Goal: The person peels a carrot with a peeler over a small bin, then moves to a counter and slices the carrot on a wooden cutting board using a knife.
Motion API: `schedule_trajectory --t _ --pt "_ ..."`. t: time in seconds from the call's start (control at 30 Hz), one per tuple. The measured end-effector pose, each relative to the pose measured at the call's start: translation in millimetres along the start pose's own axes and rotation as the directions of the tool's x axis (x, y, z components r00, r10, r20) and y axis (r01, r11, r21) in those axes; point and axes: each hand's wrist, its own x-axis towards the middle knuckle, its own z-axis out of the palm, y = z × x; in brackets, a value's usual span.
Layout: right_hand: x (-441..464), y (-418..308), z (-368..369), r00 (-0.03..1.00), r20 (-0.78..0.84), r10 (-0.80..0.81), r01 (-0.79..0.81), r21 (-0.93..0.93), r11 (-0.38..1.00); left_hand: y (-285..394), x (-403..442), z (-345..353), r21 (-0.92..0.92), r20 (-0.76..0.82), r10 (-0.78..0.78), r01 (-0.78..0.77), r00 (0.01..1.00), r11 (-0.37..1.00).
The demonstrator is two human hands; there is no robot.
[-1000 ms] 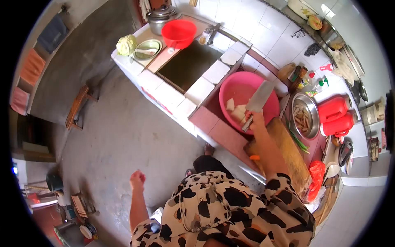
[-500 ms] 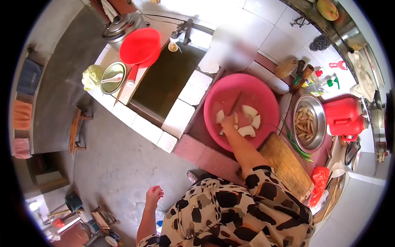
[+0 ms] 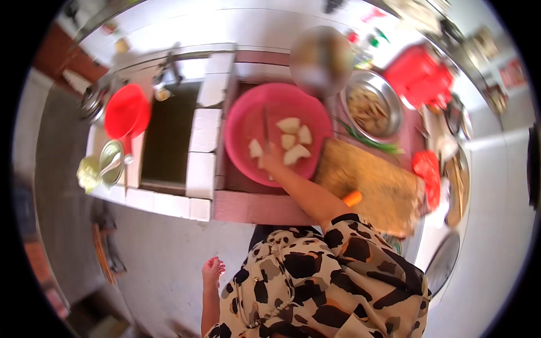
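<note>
— Where is the knife [image 3: 266,123] held?
— Inside the pink basin [image 3: 234,147], by the right grip [image 3: 271,158], closed around its handle, blade pointed at the far rim.
— The white pieces [image 3: 296,154]?
— Mostly scattered to the grip's right.

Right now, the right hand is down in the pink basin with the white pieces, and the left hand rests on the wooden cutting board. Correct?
Not quite: the left hand isn't on the wooden cutting board; the head view shows it hanging over the floor. The right hand is in the pink basin with the white pieces.
</note>
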Motion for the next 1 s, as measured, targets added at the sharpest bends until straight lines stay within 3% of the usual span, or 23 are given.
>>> schedule_trajectory --t 0.03,0.1,0.2,0.27,0.33,0.37,0.4,0.43,0.5,0.6,0.67,0.73,0.83,0.93,1.0 --pt "-4 -19 -38 0.99 0.079 0.115 -0.128 0.188 0.974 5 11 -2 0.072 0.042 0.021 -0.024 0.999 0.997" --pt "-14 -72 -110 0.928 0.288 0.235 -0.358 0.526 0.771 24 22 7 0.273 0.057 0.09 -0.102 0.994 0.957" --pt "-30 -60 -196 0.917 0.353 0.184 -0.368 0.575 0.731 55 44 29 0.444 0.225 0.168 -0.255 0.96 0.859" --pt "-59 -80 -273 0.958 0.253 0.137 -0.273 0.654 0.705 85 39 63 0.741 0.337 0.313 -0.455 0.888 0.494" --pt "-69 -30 -329 0.905 0.299 0.302 -0.42 0.52 0.744 100 30 100 0.635 0.496 0.477 -0.678 0.726 0.37" --pt "-89 -45 -361 0.959 0.095 0.267 -0.281 0.446 0.85 102 31 119 0.575 0.541 0.478 -0.719 0.692 0.391" --pt "-93 -5 -380 0.977 0.07 0.203 -0.213 0.442 0.872 102 30 141 0.51 0.583 0.483 -0.757 0.654 0.409" --pt "-105 11 -400 0.984 -0.055 0.172 -0.143 0.346 0.927 103 22 165 0.52 0.61 0.527 -0.801 0.592 0.297" --pt "-127 26 -438 0.977 -0.035 0.213 -0.169 0.487 0.857 97 0 220 0.465 0.689 0.581 -0.879 0.432 0.102" --pt "-154 71 -468 0.957 0.0 0.289 -0.275 0.306 0.911 79 -29 306 0.273 0.835 0.532 -0.945 0.14 -0.18" --pt "-166 116 -473 0.933 0.073 0.351 -0.355 0.332 0.874 70 -64 367 0.325 0.89 0.408 -0.913 0.205 -0.249" --pt "-178 130 -478 0.904 0.12 0.41 -0.423 0.391 0.817 45 -62 414 0.218 0.893 0.447 -0.914 0.047 -0.341" --pt "-188 156 -483 0.894 0.143 0.424 -0.441 0.44 0.782 30 -51 458 0.313 0.901 0.409 -0.869 0.143 -0.383" --pt "-191 159 -486 0.901 0.168 0.4 -0.433 0.409 0.803 45 -30 464 0.398 0.793 0.529 -0.914 0.302 -0.075" --pt "-191 174 -485 0.947 0.122 0.298 -0.321 0.287 0.903 78 -19 458 0.377 0.665 0.544 -0.859 0.512 0.347"
